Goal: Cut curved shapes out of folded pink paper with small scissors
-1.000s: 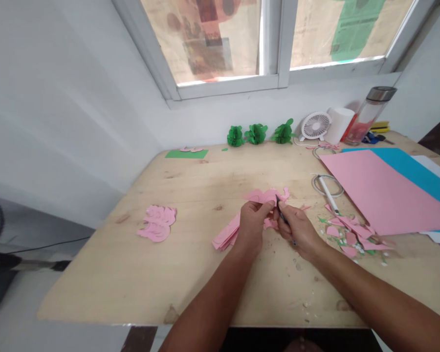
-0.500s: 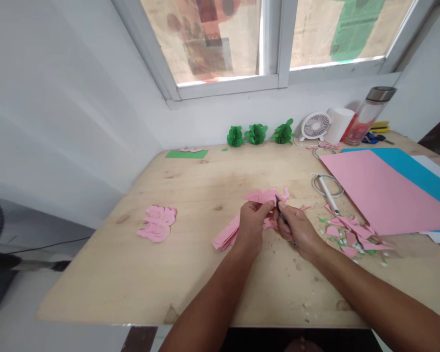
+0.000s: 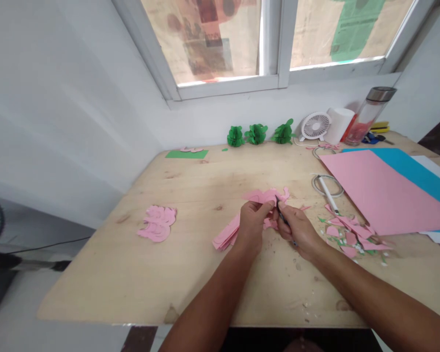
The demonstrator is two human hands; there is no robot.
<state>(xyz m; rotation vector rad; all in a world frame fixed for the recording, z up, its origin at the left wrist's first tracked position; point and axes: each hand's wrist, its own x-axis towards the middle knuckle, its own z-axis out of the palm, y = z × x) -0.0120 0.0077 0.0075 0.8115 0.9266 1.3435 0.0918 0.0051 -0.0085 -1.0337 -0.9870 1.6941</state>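
Note:
My left hand (image 3: pixel 253 221) pinches a pink paper piece (image 3: pixel 266 196) with a wavy edge, near the middle of the table. Close beside it, my right hand (image 3: pixel 297 227) is closed on a slim dark tool (image 3: pixel 283 218), whose pointed tip touches the pink paper. Whether the tool is a knife or scissors is unclear, as my fingers cover much of it. Folded pink strips (image 3: pixel 226 234) lie under and left of my left hand. Farther left rests a stack of scalloped pink cutouts (image 3: pixel 157 223).
Pink and green scraps (image 3: pixel 352 234) lie right of my hands, beside a white pen (image 3: pixel 328 194) and large pink sheets (image 3: pixel 392 190). Green paper shapes (image 3: pixel 256 134), a small fan (image 3: pixel 315 126) and a glass bottle (image 3: pixel 368 117) stand along the wall.

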